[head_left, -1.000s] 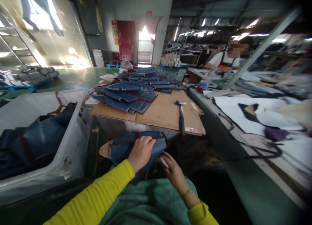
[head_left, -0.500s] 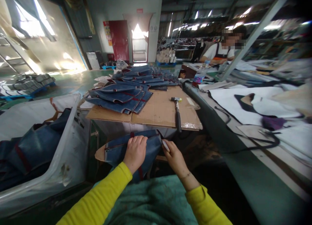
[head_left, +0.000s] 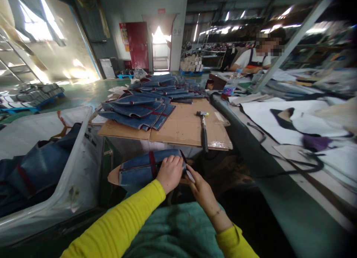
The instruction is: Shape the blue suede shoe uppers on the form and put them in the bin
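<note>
A blue leather piece [head_left: 136, 166] with a dark red strip lies over a narrow tan board in front of my lap; the board's rounded end [head_left: 113, 177] sticks out at the left. My left hand [head_left: 170, 173] is closed over the right end of the leather, gripping its edge. Close beside it, my right hand [head_left: 200, 185] is closed round a small pale tool [head_left: 190, 176] at that same end. The tool's tip is hidden, so its kind cannot be made out.
Ahead, a cardboard-covered table [head_left: 181, 127] bears a hammer [head_left: 204, 133] and stacked blue leather pieces [head_left: 139, 111]. A white bin [head_left: 83, 157] with more blue pieces stands left. On the right bench [head_left: 295, 168] are white sheets and a bottle [head_left: 231, 85]. A co-worker [head_left: 251, 60] sits beyond.
My left hand has moved right along the leather to its end, next to my right hand. The leather now lies flatter along the board, with more of the red strip showing.
</note>
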